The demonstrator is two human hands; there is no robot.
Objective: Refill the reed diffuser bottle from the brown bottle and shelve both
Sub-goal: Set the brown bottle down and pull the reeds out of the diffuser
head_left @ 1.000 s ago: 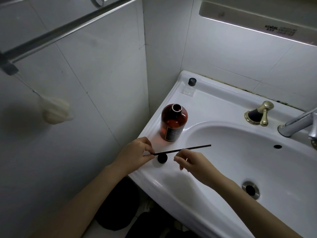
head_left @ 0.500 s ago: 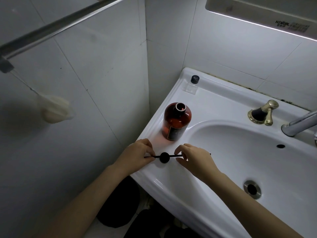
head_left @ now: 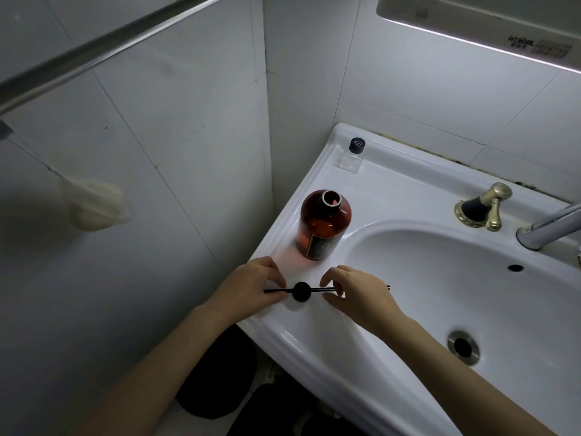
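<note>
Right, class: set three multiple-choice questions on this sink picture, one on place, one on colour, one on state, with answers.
1. Where does the brown bottle stand? A in the basin; B on the sink ledge; C on the floor.
2. What colour is the tap handle? A gold; B red; C blue.
3. The black sticks are: A standing in a bottle; B held level by the left hand and right hand; C lying in the basin.
Answers: B, it stands on the ledge; A, it shines gold; B, both hands pinch them.
</note>
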